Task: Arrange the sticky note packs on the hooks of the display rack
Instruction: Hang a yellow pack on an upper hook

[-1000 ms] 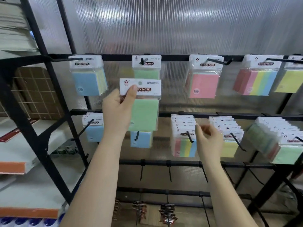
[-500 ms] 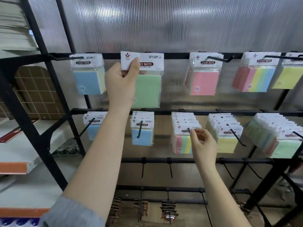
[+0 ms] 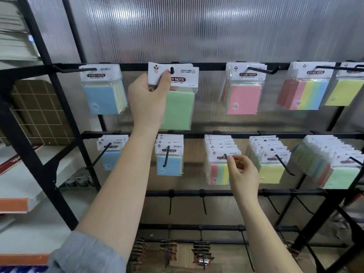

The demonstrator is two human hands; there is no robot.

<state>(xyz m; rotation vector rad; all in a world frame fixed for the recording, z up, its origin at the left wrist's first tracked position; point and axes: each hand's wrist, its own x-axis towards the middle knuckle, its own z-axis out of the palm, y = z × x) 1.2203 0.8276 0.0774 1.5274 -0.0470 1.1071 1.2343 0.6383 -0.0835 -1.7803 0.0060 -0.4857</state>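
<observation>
My left hand (image 3: 146,99) grips the green sticky note pack (image 3: 177,107) by the left part of its white header card, thumb across the front and fingers curled behind. The pack hangs upright, long axis vertical, header up and printed face toward me, at the top rail of the display rack (image 3: 208,66). The black tip of a hook (image 3: 172,70) shows through the hole in the header, so the pack seems to be on the hook, though I cannot tell how far back it sits.

My right hand (image 3: 243,174) is lower, at the second rail, fingers loosely curled with thumb and forefinger pinched at the end of the hook (image 3: 225,155) that carries the striped pink, green and yellow packs (image 3: 218,170); whether I touch the hook or the front card is unclear.

Along the top rail hang a blue pack (image 3: 104,99) to the left and a pink pack (image 3: 244,99) to the right, all upright and facing me.
</observation>
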